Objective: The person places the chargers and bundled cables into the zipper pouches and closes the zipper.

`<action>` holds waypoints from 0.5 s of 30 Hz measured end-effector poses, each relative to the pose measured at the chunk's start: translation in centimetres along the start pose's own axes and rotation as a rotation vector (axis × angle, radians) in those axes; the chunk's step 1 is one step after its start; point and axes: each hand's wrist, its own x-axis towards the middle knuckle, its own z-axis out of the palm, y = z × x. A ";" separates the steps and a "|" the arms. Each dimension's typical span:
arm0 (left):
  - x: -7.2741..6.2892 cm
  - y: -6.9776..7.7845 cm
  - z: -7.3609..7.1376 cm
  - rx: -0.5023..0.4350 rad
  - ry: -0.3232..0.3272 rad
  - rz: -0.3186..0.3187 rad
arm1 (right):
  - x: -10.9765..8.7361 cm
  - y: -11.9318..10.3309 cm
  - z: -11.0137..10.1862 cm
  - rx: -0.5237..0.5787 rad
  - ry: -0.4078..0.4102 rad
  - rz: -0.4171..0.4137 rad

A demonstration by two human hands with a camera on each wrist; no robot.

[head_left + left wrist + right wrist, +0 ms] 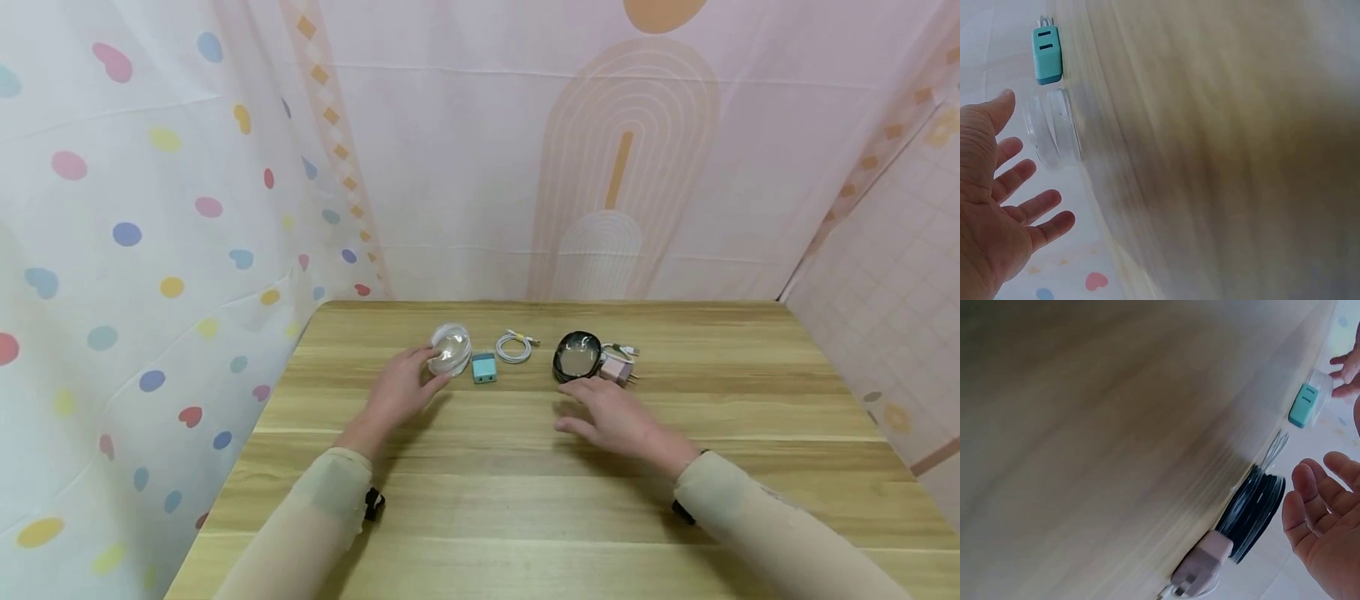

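Observation:
My left hand point(402, 386) reaches beside a round clear plastic container point(451, 350), fingertips right at its rim. In the left wrist view its fingers point(1040, 207) are spread and relaxed, with the container point(1054, 128) just past them. My right hand point(617, 417) hovers close in front of a round black container with a clear lid point(577, 357). The right wrist view shows that palm point(1329, 515) turned toward the container's black side point(1259, 509), with nothing in the grasp. A teal charger block with two slots point(484, 368) stands between the hands, next to the clear container.
A coiled white cable point(514, 347) lies behind the teal block. Right of the black container are a pink plug charger point(617, 368) and another white cable point(628, 351). All stand on a wooden table point(480, 500), with a patterned curtain point(465, 167) behind.

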 end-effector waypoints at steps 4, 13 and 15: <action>0.6 0.5 0.3 0.007 0.017 -0.017 | 0.3 -0.4 0.3 -0.004 -0.005 -0.014; 1.9 1.5 0.7 0.036 0.019 -0.082 | 1.0 -1.2 0.7 -0.020 -0.001 -0.070; 2.0 1.8 0.8 0.042 0.024 -0.087 | 1.1 -1.3 0.8 -0.021 -0.004 -0.074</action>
